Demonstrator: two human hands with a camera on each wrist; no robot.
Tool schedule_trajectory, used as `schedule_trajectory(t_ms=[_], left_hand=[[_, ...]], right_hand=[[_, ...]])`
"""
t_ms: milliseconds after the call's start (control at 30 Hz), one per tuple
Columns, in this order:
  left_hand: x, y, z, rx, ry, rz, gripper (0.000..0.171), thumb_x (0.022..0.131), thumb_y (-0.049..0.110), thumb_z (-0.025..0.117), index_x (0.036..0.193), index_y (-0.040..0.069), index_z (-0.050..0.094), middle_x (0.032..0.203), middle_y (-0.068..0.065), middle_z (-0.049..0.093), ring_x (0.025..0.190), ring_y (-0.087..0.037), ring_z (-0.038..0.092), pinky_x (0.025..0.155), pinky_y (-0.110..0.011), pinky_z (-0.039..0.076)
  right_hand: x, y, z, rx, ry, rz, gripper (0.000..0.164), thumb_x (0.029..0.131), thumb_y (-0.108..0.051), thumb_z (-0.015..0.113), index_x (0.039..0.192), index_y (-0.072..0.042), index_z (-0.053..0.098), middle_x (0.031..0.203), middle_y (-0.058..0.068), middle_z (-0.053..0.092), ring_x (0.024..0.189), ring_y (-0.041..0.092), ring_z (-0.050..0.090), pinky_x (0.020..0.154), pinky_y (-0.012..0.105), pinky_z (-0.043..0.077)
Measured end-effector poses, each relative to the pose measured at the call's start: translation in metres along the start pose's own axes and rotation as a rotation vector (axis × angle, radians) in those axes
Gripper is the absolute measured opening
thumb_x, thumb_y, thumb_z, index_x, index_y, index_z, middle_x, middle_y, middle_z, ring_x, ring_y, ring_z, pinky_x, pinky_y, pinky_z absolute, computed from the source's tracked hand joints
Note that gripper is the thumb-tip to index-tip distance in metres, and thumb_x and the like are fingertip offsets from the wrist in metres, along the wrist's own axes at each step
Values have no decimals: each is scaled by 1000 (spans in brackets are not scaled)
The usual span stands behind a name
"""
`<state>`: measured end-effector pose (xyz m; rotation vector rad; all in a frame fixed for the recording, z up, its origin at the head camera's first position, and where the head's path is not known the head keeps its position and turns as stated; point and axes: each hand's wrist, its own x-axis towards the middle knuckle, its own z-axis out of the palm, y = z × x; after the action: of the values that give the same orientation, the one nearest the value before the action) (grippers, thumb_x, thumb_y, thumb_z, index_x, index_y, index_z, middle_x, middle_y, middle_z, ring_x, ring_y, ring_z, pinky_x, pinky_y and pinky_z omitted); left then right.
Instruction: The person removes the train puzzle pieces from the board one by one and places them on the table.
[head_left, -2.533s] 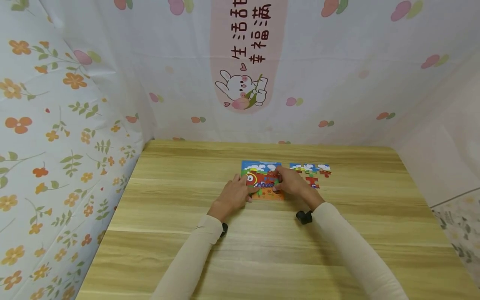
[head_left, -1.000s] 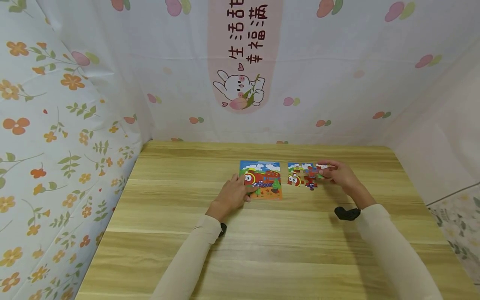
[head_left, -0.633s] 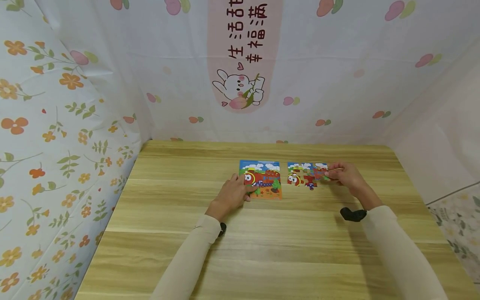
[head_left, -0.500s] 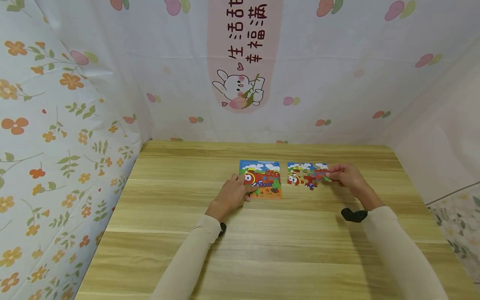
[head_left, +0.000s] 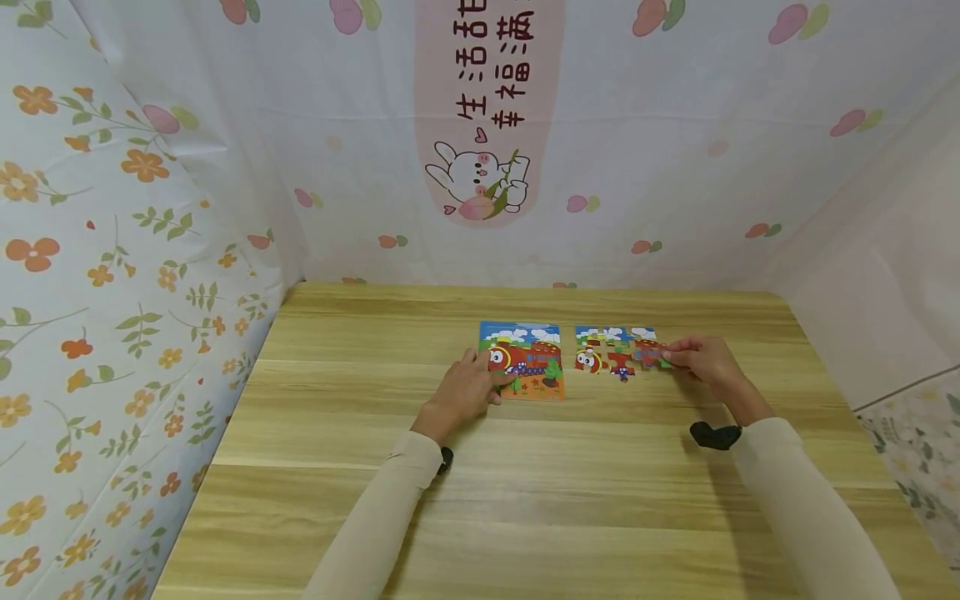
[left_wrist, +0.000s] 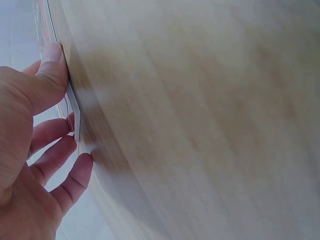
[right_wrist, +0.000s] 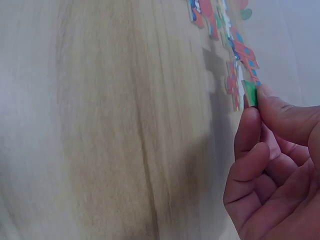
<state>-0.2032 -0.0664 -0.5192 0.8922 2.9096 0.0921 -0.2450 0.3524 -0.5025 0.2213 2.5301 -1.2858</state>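
Observation:
A puzzle board with a red cartoon train lies flat at the middle back of the table in the head view. My left hand holds its near-left corner; in the left wrist view the thumb lies along one edge and the other fingers curl by the corner. To the right, my right hand pinches a red and blue puzzle piece with a green edge between thumb and forefinger, tilted in the right wrist view. Beside it lie joined puzzle pieces showing the train's face, sky and clouds.
The wooden table runs up to a patterned white cloth at the back. A flowered cloth hangs along the left side. Black wrist cameras sit below both hands.
My right hand moved from the puzzle board to the loose pieces on the right, then lowered slightly with a piece pinched. The train-face piece now lies among them. My left hand stayed in place.

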Motion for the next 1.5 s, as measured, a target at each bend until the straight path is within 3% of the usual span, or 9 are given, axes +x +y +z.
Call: schedule_trajectory(t_ms=[267,500,667,967,1200,1500], left_hand=[[-1,0,0,-2,37,16,44,94,44,59,138,36,58,91,-2,44,81,-20,30,62,-27,25],[-1,-1,0,-9,28,10,45,95,44,58,139,36,56,93,-2,45,82,-20,31,63,-26,25],[-1,0,0,-10,25,6,46,95,43,58,140,36,54,88,-1,40,82,-20,30,63,-27,23],[-1,-1,0,12,33,11,46,94,44,58,140,37,54,86,0,38,81,-19,30,63,-26,24],[-1,-1,-1,13,29,11,46,94,45,58,140,38,54,87,-1,41,81,-19,31,63,-26,26],[0,-1,0,4,17,6,46,94,45,58,140,37,54,90,-2,42,82,-20,31,62,-26,27]], right_hand=[[0,3,-1,20,-32,51,36,99,-23,63,117,8,63,81,-12,65,72,4,59,64,25,48],[1,5,-2,22,-60,64,32,99,-21,63,112,8,65,78,-11,67,70,2,62,62,24,49],[2,6,0,-50,-44,41,37,100,-25,61,116,8,62,83,-6,67,72,6,62,62,27,48],[3,4,7,-262,34,-33,37,96,-27,66,110,7,63,93,13,67,79,20,58,65,27,46],[-1,-3,9,-298,37,7,33,96,-26,65,109,5,62,96,16,63,83,26,52,66,30,43],[-3,-2,8,-296,25,-7,30,96,-23,66,106,5,63,88,11,64,77,23,53,64,30,44]])
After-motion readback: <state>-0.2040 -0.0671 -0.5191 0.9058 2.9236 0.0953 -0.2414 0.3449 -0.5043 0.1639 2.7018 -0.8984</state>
